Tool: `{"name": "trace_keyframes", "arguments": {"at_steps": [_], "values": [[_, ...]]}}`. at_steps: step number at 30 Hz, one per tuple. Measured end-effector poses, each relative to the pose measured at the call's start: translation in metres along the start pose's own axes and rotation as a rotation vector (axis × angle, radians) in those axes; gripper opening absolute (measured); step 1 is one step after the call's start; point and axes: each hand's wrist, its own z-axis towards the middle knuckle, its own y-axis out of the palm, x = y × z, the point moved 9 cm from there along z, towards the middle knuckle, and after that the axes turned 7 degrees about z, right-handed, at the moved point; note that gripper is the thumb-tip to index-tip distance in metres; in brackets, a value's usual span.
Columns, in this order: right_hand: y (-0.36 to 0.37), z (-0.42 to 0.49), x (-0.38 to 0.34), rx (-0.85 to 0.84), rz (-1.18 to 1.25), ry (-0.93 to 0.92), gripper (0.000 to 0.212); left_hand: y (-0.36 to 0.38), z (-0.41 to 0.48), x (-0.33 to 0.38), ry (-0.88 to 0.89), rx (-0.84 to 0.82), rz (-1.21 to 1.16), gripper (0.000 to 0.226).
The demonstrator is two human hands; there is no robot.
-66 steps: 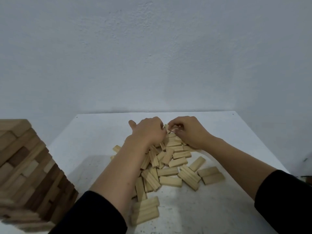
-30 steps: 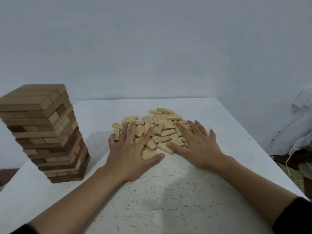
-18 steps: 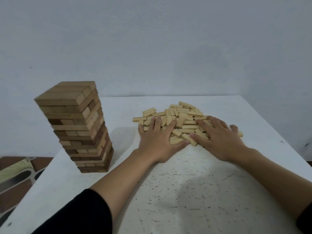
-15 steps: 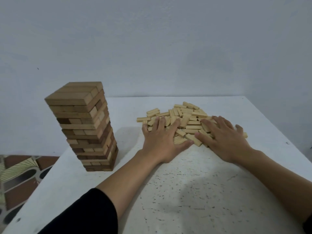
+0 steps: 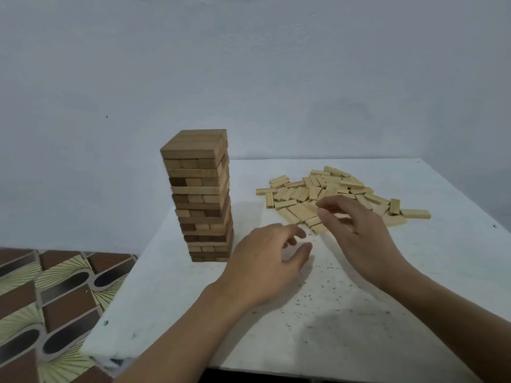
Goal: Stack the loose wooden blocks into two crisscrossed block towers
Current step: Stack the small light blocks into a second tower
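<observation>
Hovering above the table (image 5: 318, 327), your left hand (image 5: 265, 261) and right hand (image 5: 362, 241) each show a loose, half-curled grip holding nothing. One crisscrossed tower (image 5: 200, 194) stands by the left edge; the loose blocks (image 5: 326, 189) lie heaped toward the far right corner.

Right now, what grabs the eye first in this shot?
A tall crisscrossed block tower stands at the left edge of the table. To its right, a heap of pale loose blocks lies toward the far side. In front, the left hand hovers near the tower's base and the right hand over the heap's near edge, neither gripping anything.
</observation>
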Motion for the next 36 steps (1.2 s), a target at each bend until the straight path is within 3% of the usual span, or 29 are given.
{"name": "trace_keyframes", "arguments": {"at_steps": [3, 7, 12, 16, 18, 22, 25, 36], "values": [[0.027, -0.012, -0.014, -0.052, 0.186, 0.079, 0.02, -0.023, -0.035, -0.018, -0.054, 0.07, -0.245, 0.021], [0.064, -0.023, -0.026, -0.089, 0.314, 0.141, 0.029, -0.052, -0.074, -0.051, -0.083, 0.19, -0.529, 0.033], [0.102, -0.022, -0.042, -0.087, 0.439, 0.182, 0.052, -0.097, -0.097, -0.111, -0.201, 0.528, -0.759, 0.041], [0.126, -0.016, -0.053, -0.061, 0.481, 0.209, 0.053, -0.113, -0.094, -0.149, -0.349, 0.7, -0.851, 0.025], [0.134, -0.014, -0.058, -0.049, 0.505, 0.217, 0.053, -0.108, -0.086, -0.155, -0.386, 0.664, -0.862, 0.022], [0.145, -0.011, -0.07, -0.025, 0.567, 0.209, 0.054, -0.081, -0.064, -0.14, -0.326, 0.395, -0.846, 0.055], [0.15, -0.007, -0.08, -0.006, 0.635, 0.192, 0.06, -0.071, -0.055, -0.129, -0.285, 0.305, -0.892, 0.07], [0.158, -0.004, -0.098, -0.064, 0.632, 0.132, 0.062, -0.082, -0.052, -0.107, -0.215, 0.306, -0.876, 0.049]]}}
